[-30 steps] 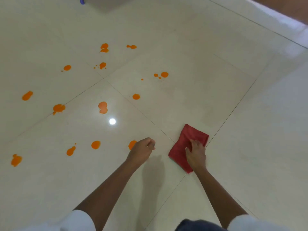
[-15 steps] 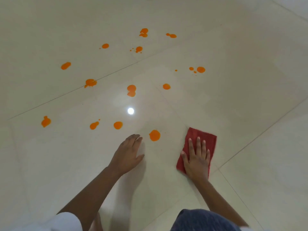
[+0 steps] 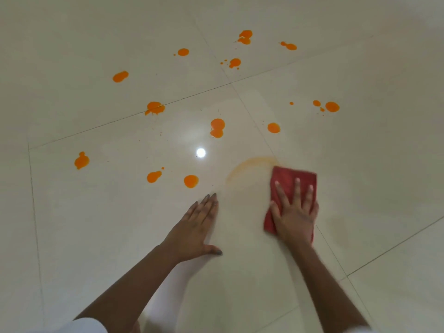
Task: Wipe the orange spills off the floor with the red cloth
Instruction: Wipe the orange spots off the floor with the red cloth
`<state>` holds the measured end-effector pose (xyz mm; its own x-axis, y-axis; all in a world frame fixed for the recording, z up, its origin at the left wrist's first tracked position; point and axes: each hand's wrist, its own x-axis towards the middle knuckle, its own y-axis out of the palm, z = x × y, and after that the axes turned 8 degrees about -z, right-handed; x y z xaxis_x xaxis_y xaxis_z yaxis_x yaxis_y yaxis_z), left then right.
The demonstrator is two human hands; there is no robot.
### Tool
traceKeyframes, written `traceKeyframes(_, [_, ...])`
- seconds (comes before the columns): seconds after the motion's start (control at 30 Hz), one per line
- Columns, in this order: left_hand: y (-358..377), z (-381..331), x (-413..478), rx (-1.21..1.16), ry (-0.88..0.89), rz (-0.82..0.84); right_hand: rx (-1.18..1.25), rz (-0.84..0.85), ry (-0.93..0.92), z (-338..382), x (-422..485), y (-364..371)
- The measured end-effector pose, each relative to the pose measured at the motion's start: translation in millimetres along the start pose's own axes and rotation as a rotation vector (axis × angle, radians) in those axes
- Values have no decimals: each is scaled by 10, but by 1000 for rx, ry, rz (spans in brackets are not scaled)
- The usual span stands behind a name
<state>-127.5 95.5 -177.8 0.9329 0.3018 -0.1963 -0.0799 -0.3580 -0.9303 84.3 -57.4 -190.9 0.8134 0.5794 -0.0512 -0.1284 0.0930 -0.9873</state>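
My right hand [image 3: 294,212] lies flat with spread fingers on the folded red cloth [image 3: 288,175], pressing it to the glossy cream floor tiles [image 3: 372,164]. A faint curved orange smear [image 3: 249,165] runs on the floor just left of the cloth. My left hand [image 3: 198,227] rests palm down on the bare floor, fingers together, holding nothing. Several orange spills dot the tiles beyond my hands: the closest one [image 3: 191,181] lies just past my left fingertips, with another blob [image 3: 153,176] to its left and a double blob [image 3: 217,128] farther off.
More orange spills spread to the far left [image 3: 81,161], the far middle [image 3: 244,36] and the right [image 3: 332,106]. A bright lamp reflection [image 3: 200,152] shines on the tile. Grout lines cross the floor. White sleeves show at the bottom edge.
The cloth under my right hand has swept over the spill near my left hand, leaving a faint orange arc. My left hand has flattened on the floor. The camera has come closer.
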Motion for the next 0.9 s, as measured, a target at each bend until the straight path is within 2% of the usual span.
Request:
traceKeyframes(0.07, [76,3,23,-28,-7,-19,28,-15,-35,182,-558,38])
traceKeyframes(0.13, [118,31,27,-33,-16,-41,78,26,-230,506,-734,116])
traceKeyframes(0.2, [124,66,60,-29,-9,-61,85,0,-440,721,-248,132])
traceKeyframes(0.23, [128,71,76,-27,-1,-58,54,16,-463,721,86,111])
traceKeyframes(0.27, [128,69,77,-28,-2,-52,4,28,-411,637,397,67])
traceKeyframes(0.33, [129,25,89,-31,-28,-57,-48,28,-148,200,733,18])
traceKeyframes(0.4, [122,-54,145,-30,-36,-54,20,-47,142,-230,558,-13])
traceKeyframes(0.43, [125,-92,186,-29,-30,-53,23,-79,228,-282,300,-8])
traceKeyframes(0.47, [131,-121,231,-32,-29,-57,15,-102,229,-205,-18,-6])
traceKeyframes(0.5, [143,-152,285,-43,-30,-57,16,-113,157,-65,-312,29])
traceKeyframes(0.57, [163,-184,348,-62,-44,-59,65,-57,-103,291,-578,123])
traceKeyframes(0.63, [179,-169,377,-63,-61,-57,90,-21,-361,511,-207,129])
traceKeyframes(0.67, [187,-164,383,-58,-63,-49,72,-6,-412,508,100,90])
traceKeyframes(0.7, [189,-162,385,-56,-63,-43,28,-12,-384,405,384,57])
traceKeyframes(0.77, [186,-164,376,-70,-72,-47,-37,-5,-135,-27,651,-4])
traceKeyframes(0.87, [211,-201,373,-63,-69,-35,36,-126,325,-669,150,-32])
traceKeyframes(0.9, [224,-198,378,-60,-78,-33,22,-163,378,-643,-170,-24])
